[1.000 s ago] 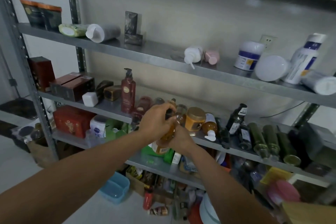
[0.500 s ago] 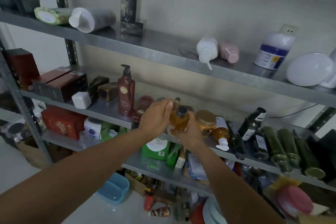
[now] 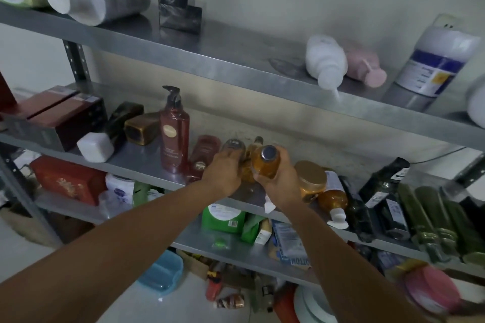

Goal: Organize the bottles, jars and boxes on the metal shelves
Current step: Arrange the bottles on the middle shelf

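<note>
My right hand (image 3: 279,181) curls around the amber bottle (image 3: 263,165), right of the tall red pump bottle (image 3: 174,133). My left hand (image 3: 224,169) covers a clear bottle (image 3: 234,143) nearer it; I cannot tell its grip.

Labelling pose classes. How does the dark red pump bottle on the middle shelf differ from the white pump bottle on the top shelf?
Pose: the dark red pump bottle stands upright; the white pump bottle lies on its side.
Colour: the red one has a black pump; the white one's pump is white.
Place: red on the middle shelf, white on the top shelf.
Shared: both are pump dispensers.
</note>
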